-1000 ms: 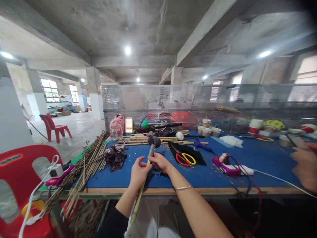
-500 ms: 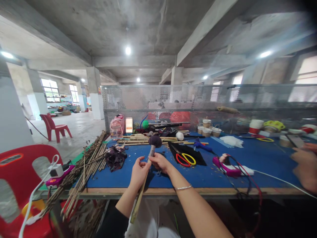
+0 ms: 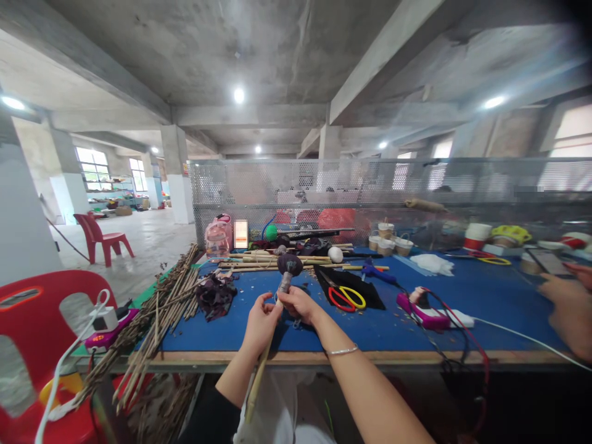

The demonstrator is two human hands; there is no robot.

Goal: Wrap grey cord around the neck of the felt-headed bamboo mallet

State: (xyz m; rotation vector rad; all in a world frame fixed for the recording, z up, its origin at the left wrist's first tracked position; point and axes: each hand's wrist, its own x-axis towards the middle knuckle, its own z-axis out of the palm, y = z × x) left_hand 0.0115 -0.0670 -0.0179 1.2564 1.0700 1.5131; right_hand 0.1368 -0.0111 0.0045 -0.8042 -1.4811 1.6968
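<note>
My left hand (image 3: pixel 258 320) and my right hand (image 3: pixel 299 303) both grip one long bamboo stick (image 3: pixel 258 382) over the blue table's (image 3: pixel 259 327) near edge. The stick rises to a dark purple-brown fabric bud (image 3: pixel 289 266) at its top, with grey wrapping just below it. My left fingers pinch the stick below the wrapping; my right fingers close on it just above them. A thin bracelet (image 3: pixel 343 349) circles my right wrist.
A bundle of twigs (image 3: pixel 161 308) lies at the table's left. Scissors with red and yellow handles (image 3: pixel 345 297) lie on black cloth; a pink glue gun (image 3: pixel 419 308) with cords lies to the right. Another person's hand (image 3: pixel 567 308) holds a phone at far right. A red chair (image 3: pixel 41 345) stands left.
The bud on the stick has turned and shifted slightly in my fingers. The other person's hand at the right has lifted a little with the phone.
</note>
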